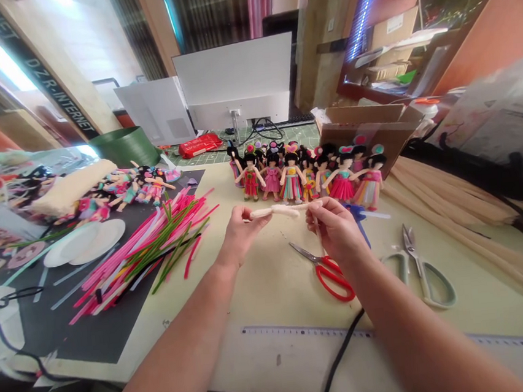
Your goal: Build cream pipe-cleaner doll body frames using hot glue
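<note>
Between my two hands a cream-coloured fuzzy piece (285,211) is held up, roughly level, above the pale table (254,270). My left hand (243,233) pinches its left end between thumb and fingers. At its right end my right hand (331,223) is closed on it, and a thin cream strand hangs below these fingers. Red-handled scissors (333,280) lie on the table just below my right hand. Behind the hands stand several small dolls (292,177) with black hair and colourful dresses.
Pink and green fuzzy stems (144,250) lie on the left beside white discs (83,242). Grey-handled scissors (420,267) and beige strips (467,219) are on the right. A ruler (302,332) runs along the front; a cardboard box (366,125) stands behind.
</note>
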The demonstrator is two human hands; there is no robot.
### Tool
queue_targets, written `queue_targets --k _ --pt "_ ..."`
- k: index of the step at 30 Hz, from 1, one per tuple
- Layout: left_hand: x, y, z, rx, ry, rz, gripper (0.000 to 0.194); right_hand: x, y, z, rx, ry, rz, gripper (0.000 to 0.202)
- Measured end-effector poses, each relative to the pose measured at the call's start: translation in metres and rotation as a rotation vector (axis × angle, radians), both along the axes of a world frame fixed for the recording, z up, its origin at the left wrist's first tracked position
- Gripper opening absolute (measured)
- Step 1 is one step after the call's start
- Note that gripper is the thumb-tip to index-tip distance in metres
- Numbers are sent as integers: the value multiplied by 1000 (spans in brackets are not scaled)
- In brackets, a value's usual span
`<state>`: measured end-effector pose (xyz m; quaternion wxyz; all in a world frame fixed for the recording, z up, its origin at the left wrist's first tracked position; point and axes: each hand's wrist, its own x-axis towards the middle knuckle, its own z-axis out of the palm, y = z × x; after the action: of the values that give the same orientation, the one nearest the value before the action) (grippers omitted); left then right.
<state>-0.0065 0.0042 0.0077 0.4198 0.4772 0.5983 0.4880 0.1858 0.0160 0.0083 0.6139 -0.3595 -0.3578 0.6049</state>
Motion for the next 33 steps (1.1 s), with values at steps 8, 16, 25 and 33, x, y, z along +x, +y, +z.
queue_targets --k 8,16,25,33 --pt "-2 4 -1 -318 -720 -303 47 -4 -1 -1 26 -24 1 22" --pt "3 3 -3 -299 -993 -218 39 -5 -2 -2 64 -82 -9 20" --pt "4 -2 -4 -311 -644 -377 38 -6 -3 -5 47 -156 -13 20" --pt "3 4 -5 -4 -318 -264 33 -7 -2 -4 -63 -98 29 30"
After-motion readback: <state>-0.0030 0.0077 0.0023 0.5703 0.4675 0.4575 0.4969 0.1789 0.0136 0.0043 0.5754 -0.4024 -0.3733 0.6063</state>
